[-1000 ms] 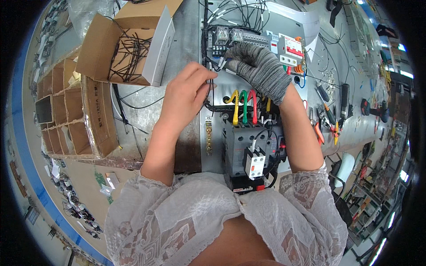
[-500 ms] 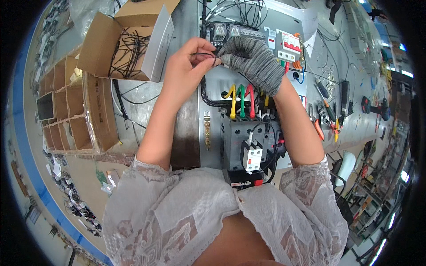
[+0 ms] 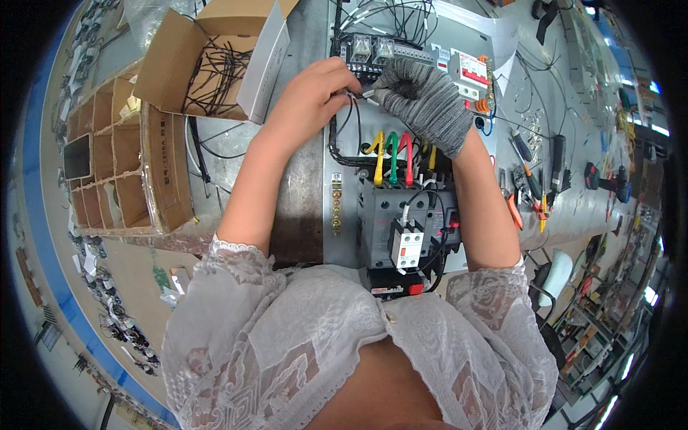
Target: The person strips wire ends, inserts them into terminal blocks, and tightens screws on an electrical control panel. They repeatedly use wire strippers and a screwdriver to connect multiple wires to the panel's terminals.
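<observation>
Nearest, white lace sleeves [image 3: 287,344] at the lower edge. Just beyond, a grey contactor [image 3: 401,215] with a white auxiliary block [image 3: 406,244] on the metal mounting panel [image 3: 301,193]. Above it, yellow, green and red wire ends [image 3: 393,154] plugged into its top. Farther up, bare left hand [image 3: 315,97] pinched shut on a thin black wire [image 3: 352,107], fingertips meeting those of the grey-gloved right hand [image 3: 424,100], also closed, on the white tip of that wire just below the relay row [image 3: 373,51]. Right of that, a red-and-white breaker [image 3: 469,72]. Left, an open cardboard box of black cable ties [image 3: 215,64]; right, pliers and screwdrivers [image 3: 530,193] on the bench.
</observation>
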`<state>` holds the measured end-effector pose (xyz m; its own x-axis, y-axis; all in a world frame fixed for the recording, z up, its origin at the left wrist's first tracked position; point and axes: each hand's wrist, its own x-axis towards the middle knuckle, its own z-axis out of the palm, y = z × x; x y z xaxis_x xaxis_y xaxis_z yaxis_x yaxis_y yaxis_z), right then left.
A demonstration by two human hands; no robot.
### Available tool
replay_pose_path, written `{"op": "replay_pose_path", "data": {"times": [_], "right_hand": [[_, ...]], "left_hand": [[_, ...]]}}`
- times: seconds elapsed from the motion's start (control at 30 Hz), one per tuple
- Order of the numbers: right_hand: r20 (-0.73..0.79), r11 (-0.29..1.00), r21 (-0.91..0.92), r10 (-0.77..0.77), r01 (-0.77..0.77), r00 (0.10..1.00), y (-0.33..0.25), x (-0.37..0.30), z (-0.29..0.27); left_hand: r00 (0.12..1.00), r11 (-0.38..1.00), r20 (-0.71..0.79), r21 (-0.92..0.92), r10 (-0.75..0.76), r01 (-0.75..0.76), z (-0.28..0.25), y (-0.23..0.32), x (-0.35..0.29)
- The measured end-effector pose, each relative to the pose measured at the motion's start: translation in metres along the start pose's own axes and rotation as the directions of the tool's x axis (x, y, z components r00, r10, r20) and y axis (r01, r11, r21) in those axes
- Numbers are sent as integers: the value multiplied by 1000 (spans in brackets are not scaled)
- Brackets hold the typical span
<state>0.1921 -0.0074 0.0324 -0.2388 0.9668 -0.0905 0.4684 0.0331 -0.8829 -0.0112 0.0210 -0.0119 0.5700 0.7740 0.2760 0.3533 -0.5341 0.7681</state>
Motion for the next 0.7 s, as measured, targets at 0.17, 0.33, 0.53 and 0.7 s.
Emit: {"op": "replay_pose_path", "data": {"times": [0.17,0.33,0.53,0.7], "right_hand": [[-7,986,-166,-7,5,1000,-5,0,-4],[-33,901,-396,-205,175,978,1,0,-2],[-57,937,-320,-165,139,985,-8,1,5],[-82,920,-366,-178,137,981,1,4,1]], "left_hand": [[1000,999,26,53,-7,5,0,2,8],[999,994,35,113,-15,11,0,9,12],[999,977,35,213,-33,25,1,15,14],[1000,987,-1,161,-6,6,2,19,10]]}}
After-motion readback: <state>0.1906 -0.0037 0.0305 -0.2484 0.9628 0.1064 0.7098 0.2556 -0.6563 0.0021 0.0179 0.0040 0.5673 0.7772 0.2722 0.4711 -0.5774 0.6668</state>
